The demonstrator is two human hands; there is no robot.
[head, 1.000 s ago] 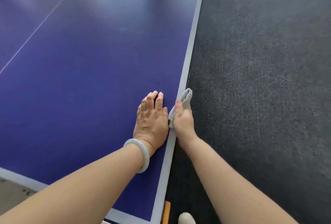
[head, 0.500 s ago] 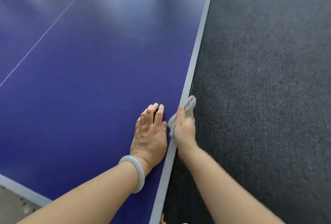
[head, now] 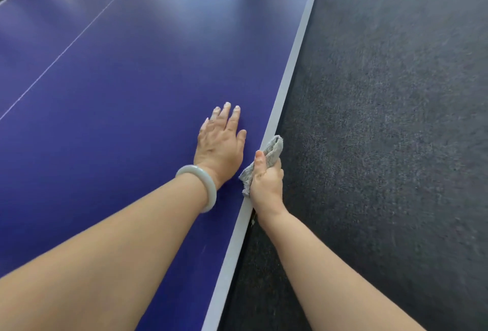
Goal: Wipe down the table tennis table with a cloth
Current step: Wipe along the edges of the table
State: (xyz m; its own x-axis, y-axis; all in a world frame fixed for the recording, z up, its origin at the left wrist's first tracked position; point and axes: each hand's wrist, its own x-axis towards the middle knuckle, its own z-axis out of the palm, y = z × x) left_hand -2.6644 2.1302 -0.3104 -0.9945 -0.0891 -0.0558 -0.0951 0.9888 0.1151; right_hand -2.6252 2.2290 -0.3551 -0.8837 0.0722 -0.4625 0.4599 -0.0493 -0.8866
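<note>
Cloth (head: pixel 273 148): nubby grey wad, tbl (head: pixel 132 119) edge.

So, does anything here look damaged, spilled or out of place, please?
Nothing stands out. The blue table looks intact, the left hand lies flat on it, and the right hand grips the grey cloth at its edge.

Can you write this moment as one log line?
phase: edge wipe | right hand: holds grey cloth against table edge | left hand: flat on blue tabletop
</note>
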